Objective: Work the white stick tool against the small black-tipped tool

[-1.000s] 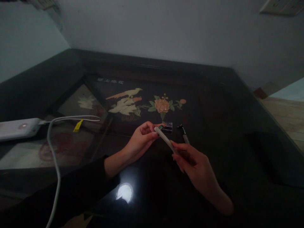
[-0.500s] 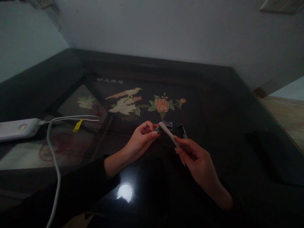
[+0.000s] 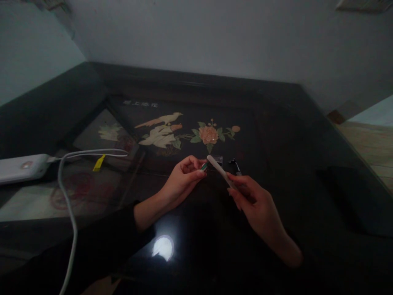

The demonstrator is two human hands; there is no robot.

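My left hand (image 3: 184, 178) is closed, pinching a small green piece (image 3: 204, 166) between thumb and fingertips. Most of that piece is covered by the fingers, so its kind cannot be made out. In my right hand (image 3: 258, 209) is a pale, flat nail file (image 3: 218, 167) with a rounded end, gripped between thumb and fingers. It slants up to the left, its tip close to the green piece; whether they touch is unclear. Just behind the file lies a small clear plastic box (image 3: 218, 159). A small dark tool with a silvery handle (image 3: 236, 165) rests beside it.
On the left of the dark glossy table (image 3: 276, 123) lies a white power bank (image 3: 23, 167). Its white cable (image 3: 71, 205), with a yellow tag (image 3: 98, 163), runs toward me past my left arm. A dark flat object (image 3: 356, 200) is at the right.
The nail file's tip has shifted slightly, and my right hand has moved a little to the right. My left hand stays nearly in place. The view has tilted slightly.
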